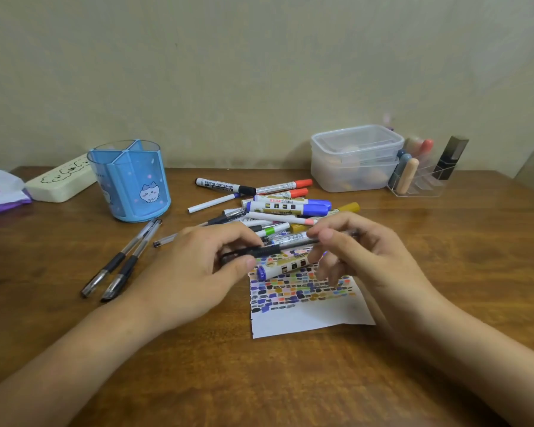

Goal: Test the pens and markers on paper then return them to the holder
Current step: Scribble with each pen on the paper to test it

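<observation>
A clear-barrelled pen (285,243) with a black rubber sleeve is held level above the paper (309,306), one end in each hand. The paper lies flat on the surface, its upper part covered with rows of small colour swatches; a blue-capped marker (285,266) rests across its top. Behind it lies a loose pile of markers (278,208). Two capped black pens (121,260) lie side by side left of it, just in front of the blue partitioned holder (130,180), which stands upright
</observation>
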### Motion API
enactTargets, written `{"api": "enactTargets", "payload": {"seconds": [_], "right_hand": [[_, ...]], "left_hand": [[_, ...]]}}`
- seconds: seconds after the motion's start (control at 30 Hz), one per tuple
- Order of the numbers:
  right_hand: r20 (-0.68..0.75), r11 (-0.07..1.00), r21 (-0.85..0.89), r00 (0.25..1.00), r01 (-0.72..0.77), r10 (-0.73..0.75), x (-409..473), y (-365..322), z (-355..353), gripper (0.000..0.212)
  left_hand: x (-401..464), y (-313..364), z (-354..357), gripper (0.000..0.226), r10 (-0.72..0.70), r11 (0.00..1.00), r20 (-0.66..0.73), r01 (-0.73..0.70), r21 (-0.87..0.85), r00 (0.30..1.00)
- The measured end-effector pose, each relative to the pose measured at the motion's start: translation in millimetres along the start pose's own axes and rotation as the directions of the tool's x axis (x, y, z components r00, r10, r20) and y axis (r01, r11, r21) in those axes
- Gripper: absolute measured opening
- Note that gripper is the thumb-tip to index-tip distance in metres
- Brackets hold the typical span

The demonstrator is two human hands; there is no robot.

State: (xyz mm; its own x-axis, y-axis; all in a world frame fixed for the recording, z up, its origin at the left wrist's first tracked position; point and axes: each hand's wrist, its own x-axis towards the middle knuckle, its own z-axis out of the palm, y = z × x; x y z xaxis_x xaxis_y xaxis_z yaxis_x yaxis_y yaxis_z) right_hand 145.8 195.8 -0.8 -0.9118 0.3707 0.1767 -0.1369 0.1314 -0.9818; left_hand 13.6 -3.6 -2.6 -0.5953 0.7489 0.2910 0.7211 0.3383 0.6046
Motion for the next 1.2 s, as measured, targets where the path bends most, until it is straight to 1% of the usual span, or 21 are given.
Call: {"api": "enactTargets", "payload": {"seconds": [0.07, 0.17, 0.2, 0.27, 0.3, 0.4, 0.5, 0.63, 0.73, 0.83, 0.9, 0.97, 1.03, 1.07, 1.1, 1.13, 1.17, 1.2], "right_hand": [[-0.008, 0.999, -0.035, 1.0, 0.013, -0.013, 1, 2, -2, 0.014], [0.06, 0.992, -0.126, 0.998, 0.026, -0.019, -1, 5, -1, 0.015], [0.084, 0.986, -0.165, 0.996, 0.037, -0.024, -2, 5, 0, 0.016], [0.115, 0.965, -0.252, 0.992, 0.078, -0.05, -3, 6, 0, 0.018], [0.125, 0.953, -0.285, 0.99, 0.105, -0.072, -4, 6, 0, 0.02], [0.146, 0.926, -0.336, 0.981, 0.171, -0.128, -6, 8, 2, 0.022], [0.153, 0.909, -0.373, 0.979, 0.185, -0.137, -6, 10, 3, 0.024], [0.17, 0.888, -0.411, 0.974, 0.208, -0.15, -5, 10, 1, 0.028], [0.176, 0.838, -0.485, 0.967, 0.249, -0.186, -6, 10, 0, 0.029], [0.17, 0.78, -0.548, 0.953, 0.302, -0.249, -5, 11, -2, 0.028], [0.165, 0.76, -0.571, 0.95, 0.311, -0.265, -4, 11, -3, 0.029], [0.127, 0.766, -0.57, 0.953, 0.297, -0.275, -1, 13, -5, 0.033], [0.065, 0.775, -0.569, 0.955, 0.275, -0.291, 3, 16, -9, 0.033], [0.047, 0.747, -0.609, 0.952, 0.267, -0.302, 4, 18, -11, 0.031], [0.049, 0.675, -0.687, 0.944, 0.269, -0.327, 6, 21, -13, 0.028], [0.074, 0.575, -0.77, 0.934, 0.276, -0.35, 7, 23, -13, 0.026], [0.11, 0.485, -0.826, 0.926, 0.287, -0.36, 8, 26, -13, 0.025], [0.143, 0.424, -0.857, 0.924, 0.294, -0.354, 10, 29, -13, 0.025]], "left_hand": [[0, -1, -1, 0.017, 0.004, 1.0, 0.006, -0.004, 0.012, 1.0], [-1, 6, 1, 0.023, 0.038, 0.998, 0.057, -0.035, -0.043, 0.998], [-1, 7, 2, 0.029, 0.047, 0.998, 0.078, -0.044, -0.045, 0.996], [-1, 5, 4, 0.042, 0.083, 0.996, 0.097, -0.084, 0.014, 0.992], [-1, 3, 5, 0.043, 0.112, 0.991, 0.092, -0.117, 0.058, 0.99], [-1, 2, 5, 0.037, 0.17, 0.976, 0.059, -0.176, 0.131, 0.984], [-1, 1, 4, 0.039, 0.166, 0.973, 0.06, -0.173, 0.152, 0.984], [0, 2, 3, 0.038, 0.196, 0.966, 0.073, -0.206, 0.157, 0.978], [0, 3, 4, 0.038, 0.21, 0.961, 0.078, -0.22, 0.168, 0.975], [0, 3, 3, 0.03, 0.224, 0.959, 0.062, -0.232, 0.164, 0.973], [1, 2, -1, 0.029, 0.214, 0.96, 0.061, -0.221, 0.17, 0.975], [2, -2, -8, 0.033, 0.185, 0.965, 0.056, -0.192, 0.178, 0.981], [3, -5, -19, 0.028, 0.14, 0.976, -0.008, -0.137, 0.171, 0.99], [4, -6, -26, 0.022, 0.092, 0.985, -0.046, -0.084, 0.15, 0.995], [5, -9, -33, 0.017, 0.027, 0.991, -0.075, -0.017, 0.136, 0.997], [5, -13, -39, 0.015, -0.035, 0.989, -0.103, 0.05, 0.138, 0.994], [6, -17, -45, 0.014, -0.084, 0.982, -0.129, 0.104, 0.16, 0.988], [6, -23, -50, 0.017, -0.121, 0.969, -0.142, 0.148, 0.196, 0.982]]}}
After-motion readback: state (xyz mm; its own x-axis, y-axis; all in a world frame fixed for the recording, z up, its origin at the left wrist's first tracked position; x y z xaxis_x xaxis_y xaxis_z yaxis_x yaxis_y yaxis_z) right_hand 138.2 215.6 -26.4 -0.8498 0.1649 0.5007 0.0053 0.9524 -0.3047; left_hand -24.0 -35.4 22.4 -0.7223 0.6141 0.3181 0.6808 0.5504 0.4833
